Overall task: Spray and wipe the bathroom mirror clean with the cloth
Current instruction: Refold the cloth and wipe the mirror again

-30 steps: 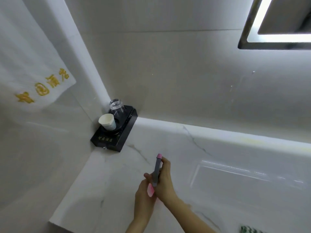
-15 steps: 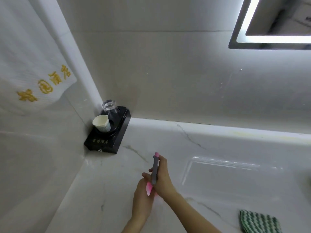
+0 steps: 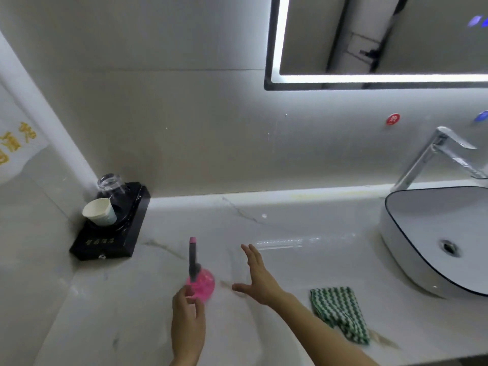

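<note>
A pink spray bottle [image 3: 202, 283] with a grey sprayer head stands upright at the middle of the white marble counter [image 3: 290, 225]. My left hand [image 3: 188, 320] holds its near side with the fingertips. My right hand [image 3: 257, 278] hovers just right of the bottle, fingers spread, touching nothing. A green-and-white striped cloth [image 3: 340, 311] lies crumpled on the counter to the right, beside my right forearm. The lit-edged mirror [image 3: 383, 35] hangs on the wall at the upper right, partly cut off by the frame.
A white basin [image 3: 422, 207] with a chrome tap [image 3: 433, 154] sits at the right. In the left corner a black tray [image 3: 126, 241] carries an upturned glass [image 3: 109, 184] and a paper cup [image 3: 100, 215]. A white towel [image 3: 15, 149] hangs on the left wall.
My right hand has let go of the sprayer head and moved right, opening. The view swung right, bringing the cloth, basin, tap and more of the mirror into sight.
</note>
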Available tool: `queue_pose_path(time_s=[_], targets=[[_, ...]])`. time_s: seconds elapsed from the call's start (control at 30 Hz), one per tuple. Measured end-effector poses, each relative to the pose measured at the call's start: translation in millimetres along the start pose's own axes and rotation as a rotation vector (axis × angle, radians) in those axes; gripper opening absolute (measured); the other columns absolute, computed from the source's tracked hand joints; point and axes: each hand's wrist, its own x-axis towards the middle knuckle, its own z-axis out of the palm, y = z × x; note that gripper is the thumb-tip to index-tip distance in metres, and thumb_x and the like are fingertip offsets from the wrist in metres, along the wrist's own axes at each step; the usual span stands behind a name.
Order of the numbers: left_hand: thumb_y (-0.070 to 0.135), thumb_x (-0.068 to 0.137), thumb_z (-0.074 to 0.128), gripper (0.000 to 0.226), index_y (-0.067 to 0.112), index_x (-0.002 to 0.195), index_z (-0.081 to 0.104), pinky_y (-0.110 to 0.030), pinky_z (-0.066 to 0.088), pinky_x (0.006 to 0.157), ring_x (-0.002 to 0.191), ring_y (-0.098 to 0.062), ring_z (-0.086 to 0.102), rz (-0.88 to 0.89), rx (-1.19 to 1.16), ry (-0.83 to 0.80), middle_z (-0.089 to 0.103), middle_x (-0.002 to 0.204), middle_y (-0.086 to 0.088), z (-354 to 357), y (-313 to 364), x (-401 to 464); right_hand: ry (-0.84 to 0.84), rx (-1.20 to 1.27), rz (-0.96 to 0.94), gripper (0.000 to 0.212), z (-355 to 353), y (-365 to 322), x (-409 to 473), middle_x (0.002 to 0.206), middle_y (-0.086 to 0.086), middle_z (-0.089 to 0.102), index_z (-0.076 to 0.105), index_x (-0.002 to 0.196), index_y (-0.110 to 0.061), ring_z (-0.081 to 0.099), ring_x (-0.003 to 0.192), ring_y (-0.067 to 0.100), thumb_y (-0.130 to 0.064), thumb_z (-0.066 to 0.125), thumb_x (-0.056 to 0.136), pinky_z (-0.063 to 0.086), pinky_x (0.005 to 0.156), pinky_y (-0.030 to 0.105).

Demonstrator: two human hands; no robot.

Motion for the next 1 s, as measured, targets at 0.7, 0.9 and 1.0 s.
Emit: queue_pose_path(time_s=[0.7, 0.9, 1.0], targets=[[0.028, 0.099, 0.039, 0.044, 0.016, 0.141, 0.035, -0.024, 0.030, 0.106, 0.129, -0.015, 0.039, 0.356, 0.532, -0.564, 0.039, 0.143, 0.001, 232, 99, -79, 0.015, -0.217, 0.177, 0.056, -118, 237, -85, 0.153, 0.002, 0.030, 0.028, 0.148, -0.018, 0.035, 0.135, 0.020, -0.025, 0.050, 0.096, 0.025, 0.110, 0.028], [0.018, 0.093, 0.044, 0.038, 0.019, 0.131, 0.045, -0.028, 0.036, 0.096, 0.119, -0.019, 0.046, 0.372, 0.753, -0.615, 0.046, 0.135, -0.001, 243, 99, -73, -0.023, -0.348, 0.105, 0.043, -115, 253, -74, 0.136, 0.003, 0.047, 0.045, 0.137, -0.020, 0.040, 0.125, 0.025, -0.026, 0.051, 0.095, 0.030, 0.099, 0.032], [0.018, 0.093, 0.045, 0.035, 0.020, 0.128, 0.048, -0.028, 0.037, 0.093, 0.115, -0.019, 0.048, 0.350, 0.750, -0.601, 0.049, 0.129, -0.002, 244, 101, -70, -0.030, -0.364, 0.103, 0.036, -118, 252, -69, 0.125, 0.004, 0.051, 0.054, 0.129, -0.021, 0.040, 0.120, 0.027, -0.028, 0.052, 0.094, 0.030, 0.094, 0.031]])
